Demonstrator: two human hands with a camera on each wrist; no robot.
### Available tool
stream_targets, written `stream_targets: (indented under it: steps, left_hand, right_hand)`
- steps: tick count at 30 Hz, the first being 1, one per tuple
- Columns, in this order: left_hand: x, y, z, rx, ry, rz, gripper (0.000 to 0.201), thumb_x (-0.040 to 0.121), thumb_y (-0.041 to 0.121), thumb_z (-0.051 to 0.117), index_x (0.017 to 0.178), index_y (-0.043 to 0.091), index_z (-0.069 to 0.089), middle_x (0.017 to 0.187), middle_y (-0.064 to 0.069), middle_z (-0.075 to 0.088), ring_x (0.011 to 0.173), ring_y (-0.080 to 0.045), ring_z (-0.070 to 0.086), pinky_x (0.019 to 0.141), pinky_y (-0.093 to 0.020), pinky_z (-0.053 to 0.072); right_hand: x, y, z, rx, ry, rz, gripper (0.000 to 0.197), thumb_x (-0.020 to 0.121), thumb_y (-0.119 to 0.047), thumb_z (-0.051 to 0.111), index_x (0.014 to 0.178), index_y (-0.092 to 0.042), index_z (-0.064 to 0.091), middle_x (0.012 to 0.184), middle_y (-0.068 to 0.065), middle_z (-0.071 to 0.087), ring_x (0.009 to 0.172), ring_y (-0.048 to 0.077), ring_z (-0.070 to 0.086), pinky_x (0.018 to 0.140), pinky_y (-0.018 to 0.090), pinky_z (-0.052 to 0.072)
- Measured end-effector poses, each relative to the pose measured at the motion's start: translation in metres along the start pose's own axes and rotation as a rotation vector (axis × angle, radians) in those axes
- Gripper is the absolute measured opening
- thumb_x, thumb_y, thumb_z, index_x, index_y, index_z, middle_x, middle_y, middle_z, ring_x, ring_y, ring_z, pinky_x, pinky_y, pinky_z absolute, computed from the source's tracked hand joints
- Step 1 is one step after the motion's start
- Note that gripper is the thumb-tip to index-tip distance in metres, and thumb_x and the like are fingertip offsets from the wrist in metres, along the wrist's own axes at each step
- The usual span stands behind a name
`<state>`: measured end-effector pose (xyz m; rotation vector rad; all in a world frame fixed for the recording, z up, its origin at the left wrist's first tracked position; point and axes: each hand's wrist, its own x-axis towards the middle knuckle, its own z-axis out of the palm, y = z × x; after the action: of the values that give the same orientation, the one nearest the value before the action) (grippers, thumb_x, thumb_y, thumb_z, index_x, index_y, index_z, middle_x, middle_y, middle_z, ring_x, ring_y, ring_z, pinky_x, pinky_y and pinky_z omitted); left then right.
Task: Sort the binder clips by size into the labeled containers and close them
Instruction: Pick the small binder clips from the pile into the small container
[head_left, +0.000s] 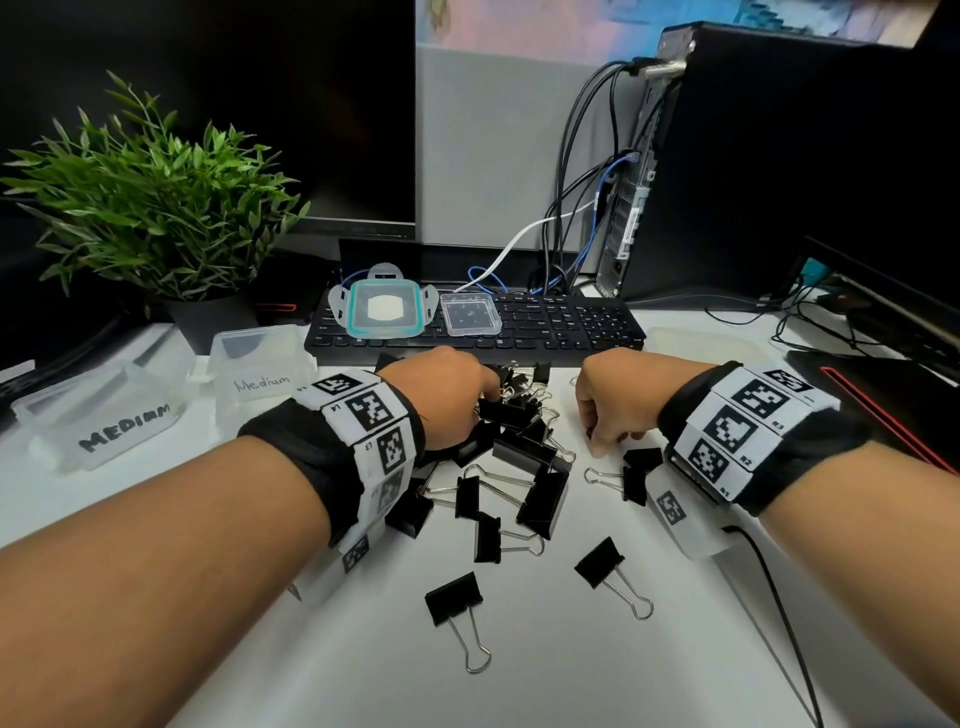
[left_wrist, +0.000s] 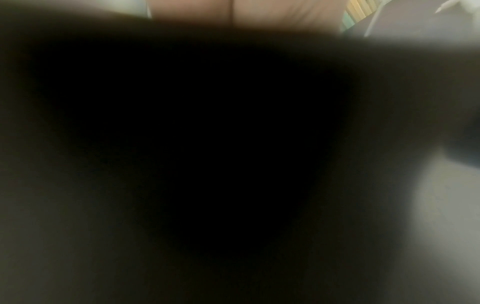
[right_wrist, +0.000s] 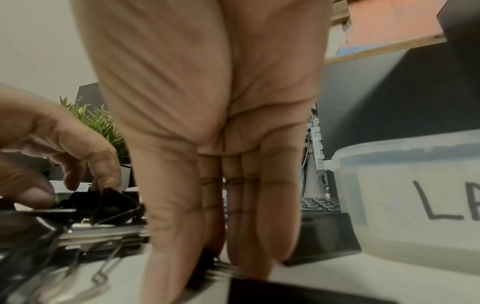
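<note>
Binder clips (head_left: 524, 457), black with wire handles, heaped mid-desk (head_left: 363, 649) in front of keyboard (head_left: 545, 322), with strays spread toward near edge: one (head_left: 454, 597) lowest, another (head_left: 600, 564) to its right. Left hand (head_left: 441, 400) down on heap's far side, fingers curled into the clips; in right wrist view, fingertips (right_wrist: 106, 181) touching a black clip (right_wrist: 103, 203) atop the pile, though firm hold or mere touch cannot be told. Left wrist view almost wholly dark. Right hand (head_left: 610, 400) just right of heap, fingers pointing down at desk with tips bunched near a small dark clip (right_wrist: 207, 261); pinched or only touched, cannot tell. Two lidless translucent containers at left, one lettered "MEDIUM" (head_left: 104, 421), another lettered "Medium" (head_left: 260, 374) beside it. Third container (right_wrist: 415, 205), lettered "LA…", near right hand in right wrist view. Teal-rimmed lid (head_left: 384, 309) and clear lid (head_left: 470, 314) lying on keyboard. Potted plant (head_left: 156, 208) at far left, computer tower (head_left: 779, 171) at far right.
</note>
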<state>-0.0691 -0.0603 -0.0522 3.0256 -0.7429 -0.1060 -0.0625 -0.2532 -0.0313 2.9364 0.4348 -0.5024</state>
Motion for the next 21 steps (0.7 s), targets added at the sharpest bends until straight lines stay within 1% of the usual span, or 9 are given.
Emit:
stream_targets:
  steps: [2,5,8,11,14,16,18,20,21]
  left_hand:
    - [0.000,0.000,0.000,-0.003,-0.008,-0.005,0.041,0.091,0.016,0.051,0.129,0.031,0.052,0.125,0.003,0.053,0.119,-0.019,0.046,0.096,-0.038,0.046]
    - [-0.002,0.001,-0.001,-0.008,-0.005,-0.003,0.041,0.091,0.015,0.051,0.129,0.030,0.053,0.125,0.002,0.053,0.119,-0.019,0.047,0.096,-0.039,0.046]
    - [-0.002,0.001,-0.002,-0.038,0.031,-0.001,0.038,0.089,0.014,0.051,0.123,0.029,0.057,0.121,0.001,0.056,0.116,-0.020,0.049,0.094,-0.039,0.046]
    - [-0.004,0.002,-0.004,-0.094,0.112,-0.005,0.031,0.088,0.017,0.053,0.115,0.028,0.062,0.115,0.002,0.060,0.109,-0.020,0.055,0.091,-0.037,0.048]
    - [-0.005,0.003,-0.007,-0.132,0.196,-0.017,0.024,0.089,0.022,0.056,0.111,0.028,0.062,0.108,0.005,0.063,0.102,-0.017,0.057,0.088,-0.033,0.049]
    - [-0.006,0.004,-0.008,-0.166,0.246,-0.040,0.023,0.089,0.026,0.057,0.112,0.027,0.061,0.104,0.008,0.065,0.099,-0.015,0.059,0.085,-0.029,0.048]
    - [-0.007,0.004,-0.010,-0.198,0.284,-0.065,0.025,0.089,0.028,0.058,0.114,0.025,0.060,0.102,0.007,0.067,0.099,-0.015,0.060,0.086,-0.029,0.048]
    - [-0.006,0.004,-0.011,-0.230,0.312,-0.079,0.025,0.089,0.029,0.060,0.114,0.022,0.062,0.102,0.004,0.069,0.099,-0.015,0.061,0.087,-0.031,0.049]
    - [-0.006,0.004,-0.012,-0.244,0.320,-0.083,0.023,0.089,0.029,0.060,0.111,0.021,0.064,0.102,0.003,0.069,0.098,-0.016,0.062,0.087,-0.032,0.050]
  right_hand:
    - [0.002,-0.001,0.001,0.034,-0.013,-0.004,0.019,0.074,-0.018,0.079,0.089,-0.011,0.069,0.063,-0.002,0.060,0.050,0.010,0.055,0.052,0.020,0.049]
    - [0.003,-0.004,0.004,0.052,-0.008,-0.018,0.013,0.075,-0.017,0.075,0.085,-0.011,0.068,0.074,0.005,0.068,0.058,0.017,0.060,0.052,0.024,0.050]
    - [0.003,-0.006,0.003,0.097,0.153,-0.044,0.014,0.077,-0.020,0.070,0.085,-0.012,0.063,0.080,0.003,0.065,0.069,0.018,0.057,0.051,0.021,0.043]
    - [0.005,-0.010,-0.001,0.338,0.326,-0.091,0.016,0.077,-0.013,0.069,0.090,-0.013,0.060,0.081,0.001,0.062,0.073,0.018,0.057,0.061,0.024,0.047]
    - [0.008,-0.013,0.000,0.507,0.388,-0.171,0.020,0.077,-0.004,0.068,0.090,-0.015,0.057,0.083,0.001,0.061,0.076,0.017,0.058,0.073,0.029,0.051]
    - [0.011,-0.015,0.001,0.608,0.407,-0.211,0.024,0.077,-0.001,0.068,0.087,-0.019,0.056,0.087,0.005,0.064,0.079,0.020,0.063,0.079,0.034,0.055]
    - [0.013,-0.017,0.001,0.694,0.427,-0.238,0.026,0.079,0.002,0.066,0.084,-0.020,0.055,0.089,0.013,0.069,0.080,0.020,0.070,0.077,0.036,0.058]
    - [0.014,-0.020,0.002,0.769,0.440,-0.259,0.027,0.083,0.006,0.061,0.081,-0.020,0.053,0.085,0.016,0.070,0.068,0.009,0.070,0.070,0.026,0.059]
    - [0.014,-0.022,0.002,0.795,0.447,-0.267,0.028,0.085,0.007,0.060,0.080,-0.019,0.053,0.083,0.016,0.071,0.064,0.007,0.069,0.068,0.025,0.059]
